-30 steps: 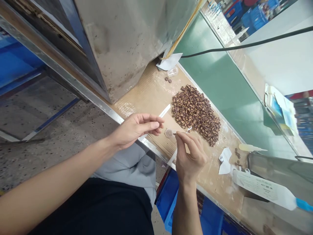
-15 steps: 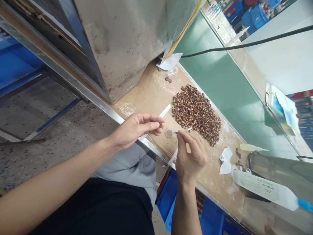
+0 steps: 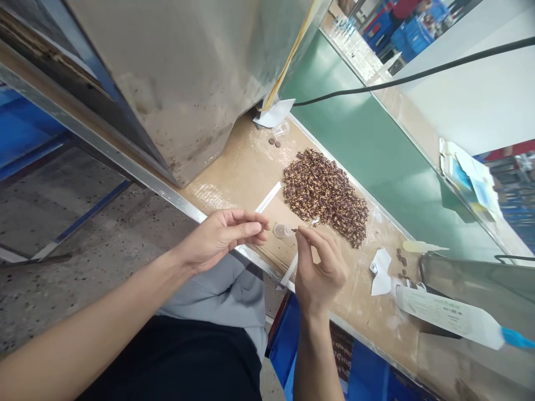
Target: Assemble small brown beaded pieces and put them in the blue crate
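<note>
My right hand (image 3: 321, 273) pinches a small dark piece (image 3: 295, 230) between thumb and fingertips, right beside a small transparent round disc (image 3: 282, 230). The disc appears to lie on the cardboard-covered bench (image 3: 246, 161). My left hand (image 3: 219, 239) hovers with curled fingers just short of the disc, and nothing shows in its grip. Beyond my hands lies a large heap of brown-and-gold pieces (image 3: 325, 197). A white plastic strip (image 3: 267, 197) runs past my left fingertips, and another (image 3: 290, 270) lies under my right hand.
A dented metal cabinet (image 3: 179, 72) overhangs the bench's near left side. A green panel (image 3: 359, 150) borders the far edge. Right of my hand are white paper (image 3: 381, 273), brown pieces (image 3: 401, 259), and a blue-tipped white bottle (image 3: 449, 317). A blue crate (image 3: 284, 351) sits below.
The whole view has shifted slightly left and down with my head. Both hands stay beside the disc, with the dark piece still pinched in my right hand.
</note>
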Available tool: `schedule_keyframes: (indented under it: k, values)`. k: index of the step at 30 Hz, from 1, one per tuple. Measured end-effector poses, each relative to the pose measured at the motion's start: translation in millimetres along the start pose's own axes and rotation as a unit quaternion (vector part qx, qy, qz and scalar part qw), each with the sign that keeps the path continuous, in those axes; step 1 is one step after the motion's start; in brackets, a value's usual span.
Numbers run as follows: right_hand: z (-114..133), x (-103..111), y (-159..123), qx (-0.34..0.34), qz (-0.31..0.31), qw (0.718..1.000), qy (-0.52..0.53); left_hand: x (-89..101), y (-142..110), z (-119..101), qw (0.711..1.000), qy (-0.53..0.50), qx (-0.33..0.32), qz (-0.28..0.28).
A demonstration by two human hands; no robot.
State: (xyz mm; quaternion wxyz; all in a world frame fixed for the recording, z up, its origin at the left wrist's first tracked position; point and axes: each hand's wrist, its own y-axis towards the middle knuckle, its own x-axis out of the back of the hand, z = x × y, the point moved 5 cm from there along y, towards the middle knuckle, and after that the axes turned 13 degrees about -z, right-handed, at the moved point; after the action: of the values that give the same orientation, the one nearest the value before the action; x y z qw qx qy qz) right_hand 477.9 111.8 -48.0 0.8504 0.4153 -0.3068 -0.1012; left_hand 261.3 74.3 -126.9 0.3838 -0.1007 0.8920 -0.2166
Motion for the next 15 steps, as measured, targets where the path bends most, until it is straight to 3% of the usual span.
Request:
schedule_keyframes:
  k: [3,6,11,15]
  values:
    - [-2.8,6.0,-1.0,-0.033,-0.028,0.999,0.01,-8.0,-3.4,4.5,0.999,-0.019,0.032,0.026]
    - [-2.4,16.5,-2.3,-0.119,-0.055,0.99,0.052,-18.5,-4.9,8.8,0.997,-0.04,0.05,0.051]
    - [-3.3,26.7,-16.0,-0.291,-0.066,0.944,0.143,-33.8,-6.5,20.1,0.994,-0.043,0.077,0.061]
    - [-5.8,25.9,-29.5,-0.37,-0.06,0.905,0.201,-39.6,-8.7,27.5,0.994,-0.032,0.094,0.055]
